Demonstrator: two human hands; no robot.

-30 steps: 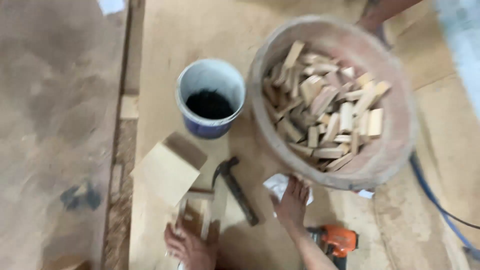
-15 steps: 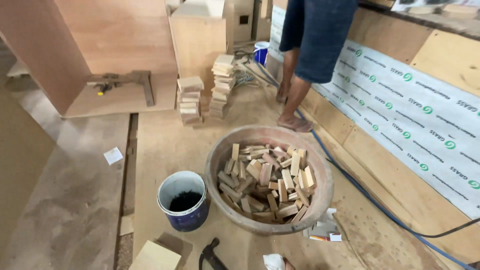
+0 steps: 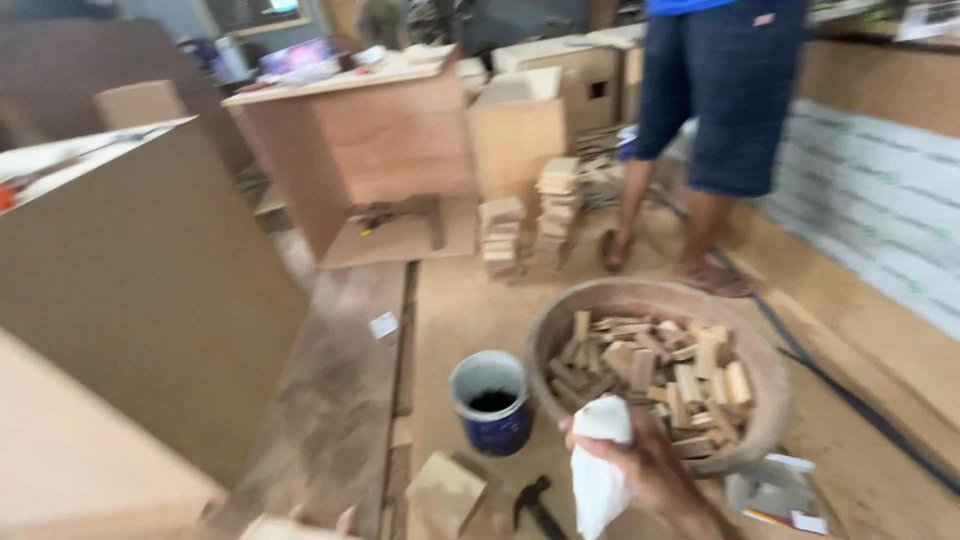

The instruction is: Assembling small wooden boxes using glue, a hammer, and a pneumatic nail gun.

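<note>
At bottom left edge, left hand (image 3: 345, 520) barely in view, only fingertips showing beside a pale board (image 3: 285, 528); grip cannot be told. Small wood block (image 3: 445, 490) and hammer (image 3: 535, 505) lie on the plywood floor (image 3: 450, 300). Blue can (image 3: 492, 402) stands just left of the round basin (image 3: 765, 375) full of wood offcuts (image 3: 650, 365). Right hand (image 3: 645, 470) closed around a white cloth (image 3: 598, 465), held up in front of the basin's near rim.

Blue can (image 3: 491, 402) beside basin of wood offcuts (image 3: 655, 372), hammer (image 3: 533, 503) nearby
</note>
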